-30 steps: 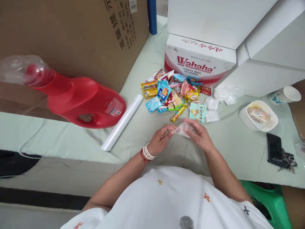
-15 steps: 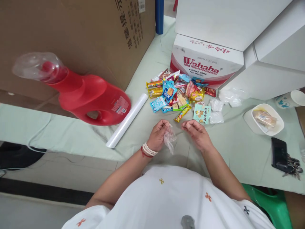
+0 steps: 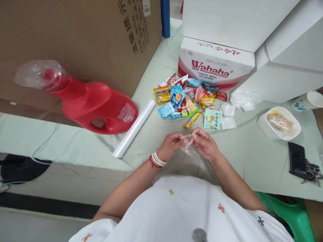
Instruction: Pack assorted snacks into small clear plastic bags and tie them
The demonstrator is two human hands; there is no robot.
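Between my hands hangs a thin, crumpled clear plastic bag [image 3: 188,148]. My left hand [image 3: 172,145], with a beaded bracelet at the wrist, pinches one side of it between thumb and fingers. On the other side, the fingertips of my right hand [image 3: 205,144] are closed on its upper edge. Just beyond lie a yellow snack bar [image 3: 192,119] and a pale green snack packet [image 3: 212,118]. Behind these is a heap of wrapped snacks [image 3: 185,101] in several colours. Folded clear plastic bags [image 3: 228,122] rest right of the green packet.
A white roll [image 3: 135,129] and a large red jug [image 3: 101,107] stand to the left by a cardboard box [image 3: 75,37]. A Wahaha carton [image 3: 215,64] is behind the snacks. To the right are a white tub [image 3: 267,129], paper cup [image 3: 302,102], black phone [image 3: 296,159] and keys [image 3: 313,173].
My right hand has come in and taken hold of the plastic bag's other side. Earlier only my left hand held it, hanging down. The view has shifted slightly.
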